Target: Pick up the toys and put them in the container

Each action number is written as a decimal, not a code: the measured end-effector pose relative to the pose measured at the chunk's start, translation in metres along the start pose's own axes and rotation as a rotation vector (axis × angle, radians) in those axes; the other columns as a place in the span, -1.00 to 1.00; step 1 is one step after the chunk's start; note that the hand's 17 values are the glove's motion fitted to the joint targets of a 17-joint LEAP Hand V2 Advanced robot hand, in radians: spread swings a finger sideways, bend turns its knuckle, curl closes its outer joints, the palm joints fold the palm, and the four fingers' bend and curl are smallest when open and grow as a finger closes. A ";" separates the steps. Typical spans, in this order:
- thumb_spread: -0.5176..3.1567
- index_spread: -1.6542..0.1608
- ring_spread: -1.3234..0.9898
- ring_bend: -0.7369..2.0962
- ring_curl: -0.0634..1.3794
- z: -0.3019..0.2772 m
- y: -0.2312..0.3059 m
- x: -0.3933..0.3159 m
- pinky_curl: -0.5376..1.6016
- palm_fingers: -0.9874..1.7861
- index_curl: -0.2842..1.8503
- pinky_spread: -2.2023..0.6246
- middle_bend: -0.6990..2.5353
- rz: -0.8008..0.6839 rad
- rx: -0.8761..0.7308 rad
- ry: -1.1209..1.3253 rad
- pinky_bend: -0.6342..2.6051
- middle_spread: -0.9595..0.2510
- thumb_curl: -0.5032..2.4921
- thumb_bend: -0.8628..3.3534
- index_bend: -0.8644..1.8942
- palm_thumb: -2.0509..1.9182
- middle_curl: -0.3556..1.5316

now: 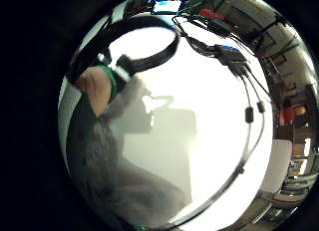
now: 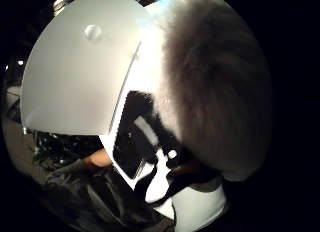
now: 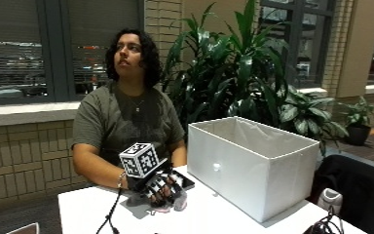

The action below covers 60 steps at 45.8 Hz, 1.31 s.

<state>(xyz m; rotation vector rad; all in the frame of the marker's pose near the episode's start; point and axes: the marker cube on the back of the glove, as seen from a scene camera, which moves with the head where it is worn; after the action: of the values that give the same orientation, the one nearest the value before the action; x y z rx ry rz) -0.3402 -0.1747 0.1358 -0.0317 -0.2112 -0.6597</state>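
Working across the outside view from the left, we first meet the gloved right hand (image 3: 159, 189) at about 7 o'clock in the scene, resting low on the white bench (image 3: 89, 209) in front of the seated person. Its fingers are curled down over a small soft thing, and we take this to be a toy (image 3: 174, 204), since a pale, pinkish bit pokes out under the fingertips. The thumb-side palm view backs this up: grey fur (image 2: 215, 87) fills much of it, pressed close against the palm, and the little-finger-side view shows the same fuzzy grey toy (image 1: 107, 166) lying along the bench with a peach part and a green band at one end. So we judge the hand closed around the toy, though we cannot tell whether it is already off the bench or resting on it. Further right, at roughly 4 o'clock, stands the white fabric container (image 3: 252, 163), open at the top, just beside the hand. Its visible inside looks bare, though its floor is hidden from us. As we read it, the task is at an early stage: one toy is in the grasp, nothing shows in the container, and the lift across and the drop remain. We see no other toys on the bench.
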 end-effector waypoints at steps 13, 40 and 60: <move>0.08 0.46 -0.12 0.53 -0.23 -0.072 -0.014 -0.030 -0.13 0.60 -0.73 0.30 0.04 -0.075 0.191 -0.046 0.00 0.14 -0.53 -0.57 -0.28 0.06 -0.06; 0.15 0.47 -0.11 0.56 -0.18 -0.228 -0.186 -0.302 -0.10 0.59 -0.66 0.27 0.12 -0.486 0.296 -0.105 -0.01 0.14 -0.49 -0.56 -0.23 0.05 0.01; -0.04 0.46 -0.11 0.46 -0.22 -0.213 -0.201 -0.321 -0.08 0.21 -0.61 0.30 -0.07 -0.524 0.199 -0.057 0.00 0.13 -0.52 -0.64 -0.25 -0.04 -0.07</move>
<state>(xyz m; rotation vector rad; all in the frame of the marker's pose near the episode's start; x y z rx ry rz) -0.6712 -0.1601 -0.1463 0.2029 -0.3442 -1.1575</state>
